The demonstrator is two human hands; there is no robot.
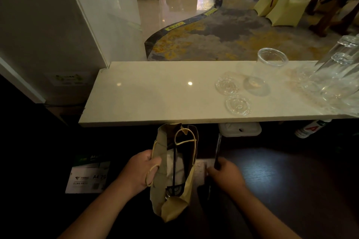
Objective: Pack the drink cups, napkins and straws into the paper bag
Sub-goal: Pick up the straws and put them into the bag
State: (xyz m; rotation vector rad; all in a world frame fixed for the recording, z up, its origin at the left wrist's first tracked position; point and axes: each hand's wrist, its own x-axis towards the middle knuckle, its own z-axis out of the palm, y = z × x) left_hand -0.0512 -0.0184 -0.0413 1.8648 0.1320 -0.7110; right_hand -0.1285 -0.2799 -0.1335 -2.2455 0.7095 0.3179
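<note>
L hand point(140, 170) grips bag point(174, 209) rim (cup point(174, 190) inside); R hand point(226, 173) w/ fingers curled round dark straw point(218, 146) just right of bag.

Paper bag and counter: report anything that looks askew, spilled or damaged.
Nothing is spilled. The paper bag is crumpled and creased at its near end, its mouth held open by the left hand. On the counter, two clear lids lie loose beside an uncapped clear cup. Nothing else stands out.

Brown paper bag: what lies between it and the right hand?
Head view: a pale rectangular sheet, perhaps napkins, lies between the brown paper bag and the right hand.
</note>
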